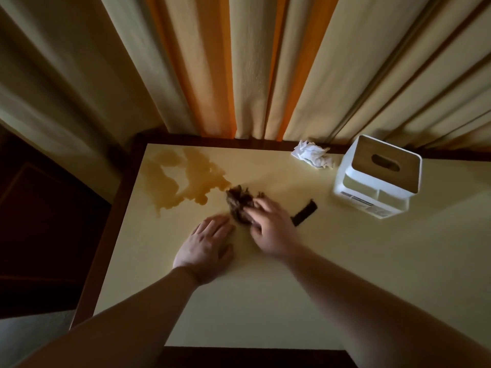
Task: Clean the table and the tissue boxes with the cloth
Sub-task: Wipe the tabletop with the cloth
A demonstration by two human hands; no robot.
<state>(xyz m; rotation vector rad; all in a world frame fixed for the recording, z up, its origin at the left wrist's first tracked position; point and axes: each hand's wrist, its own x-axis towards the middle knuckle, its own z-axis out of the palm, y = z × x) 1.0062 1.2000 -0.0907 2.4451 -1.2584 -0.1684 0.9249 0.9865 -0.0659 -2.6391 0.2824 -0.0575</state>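
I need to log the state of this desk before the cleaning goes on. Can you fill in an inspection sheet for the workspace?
Surface: cream table with dark wooden rim; brown spill pooled at the far left corner.
Job's things: dark crumpled cloth beside the spill's near edge; white tissue box with wooden lid, far right.
Clutter: crumpled white tissue at the far edge; small black strip right of the cloth.
Hands: right hand grips the cloth, blurred; left hand rests flat on the table.
Cables: nothing seen.
Surroundings: cream and orange curtains behind the table; dark floor to the left.
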